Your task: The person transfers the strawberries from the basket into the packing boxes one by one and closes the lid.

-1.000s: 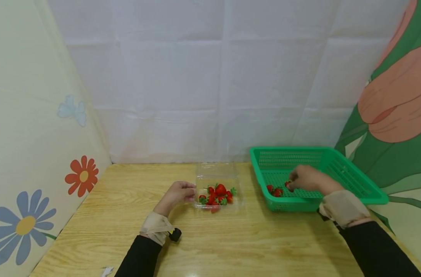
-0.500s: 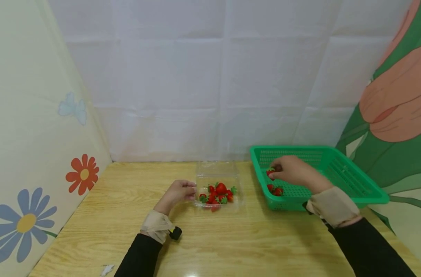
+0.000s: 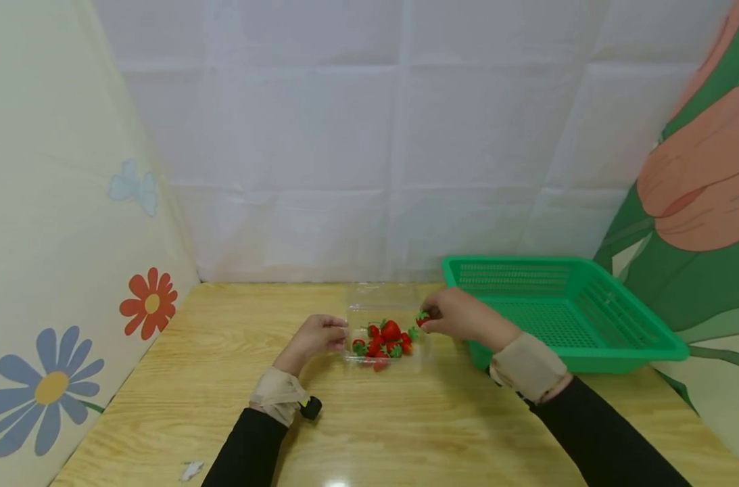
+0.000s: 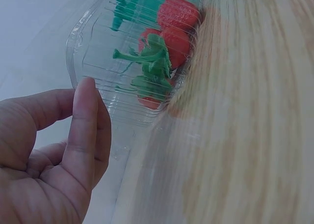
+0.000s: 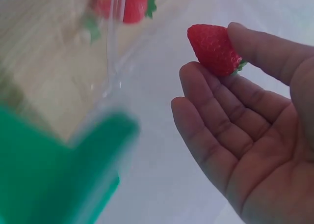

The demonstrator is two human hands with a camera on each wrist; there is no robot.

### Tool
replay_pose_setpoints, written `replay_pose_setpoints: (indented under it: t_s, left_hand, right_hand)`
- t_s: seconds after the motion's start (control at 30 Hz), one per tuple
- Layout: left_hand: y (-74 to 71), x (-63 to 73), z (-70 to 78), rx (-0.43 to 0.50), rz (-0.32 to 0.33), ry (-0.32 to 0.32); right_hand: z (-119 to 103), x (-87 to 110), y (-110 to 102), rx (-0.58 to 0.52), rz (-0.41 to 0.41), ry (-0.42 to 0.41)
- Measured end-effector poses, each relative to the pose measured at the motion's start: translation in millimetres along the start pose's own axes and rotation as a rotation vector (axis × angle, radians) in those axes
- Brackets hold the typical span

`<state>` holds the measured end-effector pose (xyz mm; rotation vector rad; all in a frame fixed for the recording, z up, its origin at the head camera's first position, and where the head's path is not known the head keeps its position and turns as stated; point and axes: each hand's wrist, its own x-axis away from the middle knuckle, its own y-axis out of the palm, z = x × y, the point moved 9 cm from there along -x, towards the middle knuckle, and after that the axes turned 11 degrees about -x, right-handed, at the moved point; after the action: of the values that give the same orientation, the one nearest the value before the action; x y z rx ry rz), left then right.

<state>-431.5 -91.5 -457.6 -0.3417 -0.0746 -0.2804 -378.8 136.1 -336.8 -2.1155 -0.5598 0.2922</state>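
Observation:
A strawberry (image 5: 213, 48) is pinched between the thumb and fingers of my right hand (image 3: 460, 314), just right of a clear plastic box (image 3: 352, 318). The lid of this box stands raised at its back. Inside lie several red strawberries (image 3: 391, 331) with green leaves. My left hand (image 3: 316, 338) is at the left side of the box. In the left wrist view the thumb and index finger pinch the box's rim (image 4: 73, 52). The right wrist view shows the held berry's leaves turned toward the palm.
A green slotted basket (image 3: 625, 355) stands on the right of the wooden table (image 3: 381, 433), partly behind the right hand and forearm. A small white scrap (image 3: 191, 471) lies at the front left. A white sheet (image 3: 296, 135) hangs behind the table.
My right hand has lifted the strawberry out of the green basket and carried it left to the box's right side. The left hand has stayed at the box.

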Motion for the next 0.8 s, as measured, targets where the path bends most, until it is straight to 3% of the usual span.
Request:
replay_pose_setpoints:
  t_s: [0.17, 0.53, 0.8]
  left_hand:
    - [-0.6, -0.1, -0.4, 0.001, 0.007, -0.008]
    - [-0.2, 1.4, 0.9, -0.003, 0.004, 0.0]
    - [0.6, 1.2, 1.9, -0.009, 0.004, 0.006]
  right_hand:
    - [-3, -15.8, 22, 0.017, -0.039, -0.024]
    - [10, -36.3, 53, 0.06, -0.109, 0.103]
    - [11, -40.6, 67, 0.095, -0.151, 0.1]
